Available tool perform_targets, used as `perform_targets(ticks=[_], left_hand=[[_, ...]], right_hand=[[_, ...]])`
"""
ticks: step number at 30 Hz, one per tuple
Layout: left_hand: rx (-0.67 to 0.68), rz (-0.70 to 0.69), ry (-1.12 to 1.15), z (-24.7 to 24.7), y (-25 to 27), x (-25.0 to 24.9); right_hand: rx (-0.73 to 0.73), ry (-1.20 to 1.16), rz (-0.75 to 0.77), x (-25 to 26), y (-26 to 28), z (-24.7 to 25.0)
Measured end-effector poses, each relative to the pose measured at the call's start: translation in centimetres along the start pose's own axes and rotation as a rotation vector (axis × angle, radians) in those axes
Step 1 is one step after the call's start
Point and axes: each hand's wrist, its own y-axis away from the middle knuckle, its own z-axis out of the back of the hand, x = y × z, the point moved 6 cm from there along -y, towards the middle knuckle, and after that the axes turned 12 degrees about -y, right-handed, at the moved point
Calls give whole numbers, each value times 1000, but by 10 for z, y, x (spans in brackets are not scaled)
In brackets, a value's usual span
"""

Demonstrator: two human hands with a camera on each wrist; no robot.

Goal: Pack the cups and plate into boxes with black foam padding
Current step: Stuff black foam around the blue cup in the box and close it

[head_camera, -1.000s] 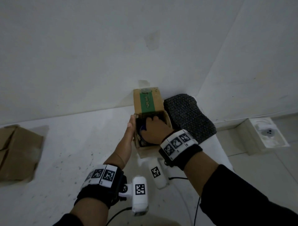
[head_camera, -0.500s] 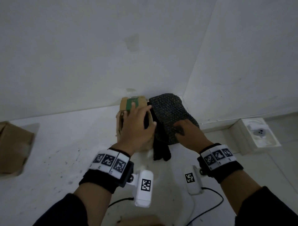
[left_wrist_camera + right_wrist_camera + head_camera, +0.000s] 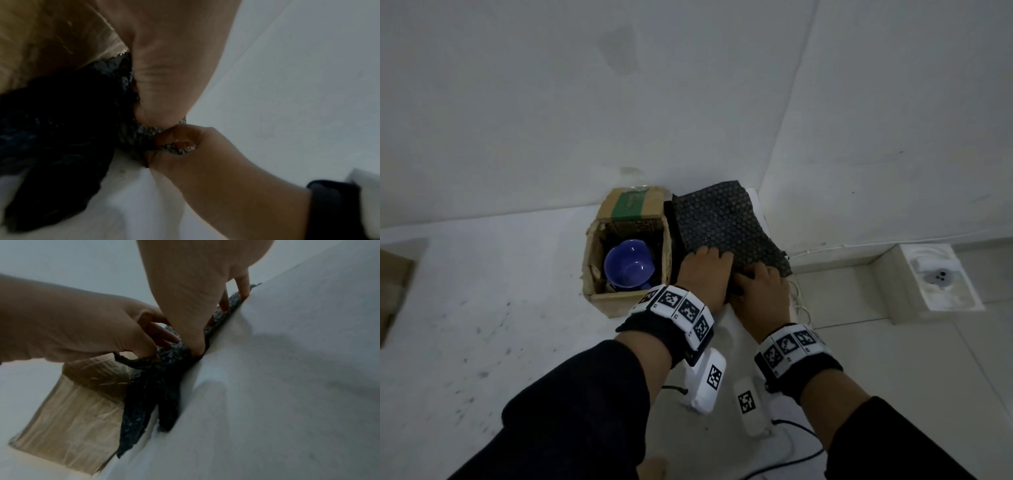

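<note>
An open cardboard box (image 3: 599, 270) stands on the white table near the wall, lined with dark padding. A blue cup (image 3: 628, 267) sits upright inside it. Right of the box lies a black foam sheet (image 3: 726, 226), with folds hanging down by the box side (image 3: 148, 402). My left hand (image 3: 709, 257) pinches the sheet's near edge with curled fingers (image 3: 148, 353). Close beside it, my right hand (image 3: 753, 274) pinches the same edge between thumb and finger (image 3: 176, 146), its other fingers resting on the foam (image 3: 242, 287). No plate is in view.
Walls meet in a corner just behind the box and foam. Flattened brown cardboard (image 3: 393, 284) lies at the table's left edge. The table ends right of the foam; below it a white tray (image 3: 941, 277) sits on the floor. Cables (image 3: 798, 305) hang there.
My right hand came out of the box and went to the foam. My left hand left the box top and joined it on the foam's near edge, uncovering the cup.
</note>
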Motion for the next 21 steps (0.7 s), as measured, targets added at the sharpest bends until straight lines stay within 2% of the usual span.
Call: perform_targets(ticks=[3,6,8,11,14,21], left_hand=[[23,11,-61,-1,-2,5],[3,19,-84,3,-1,10],[-38,18,-64,8,1,12],[-126,16,-27,24,2,12],[-191,21,0,43,4,13],[-311,-30,81,67,16,26]], right_hand=[[-58,-50,-6,0,-1,5],[-58,-191,-82,-2,-4,12],[-70,-280,-118,-5,-9,20],[-121,-426,-65,-4,-14,35],[-113,-567,-68,-1,-17,45],[-172,-693,-106,5,-19,58]])
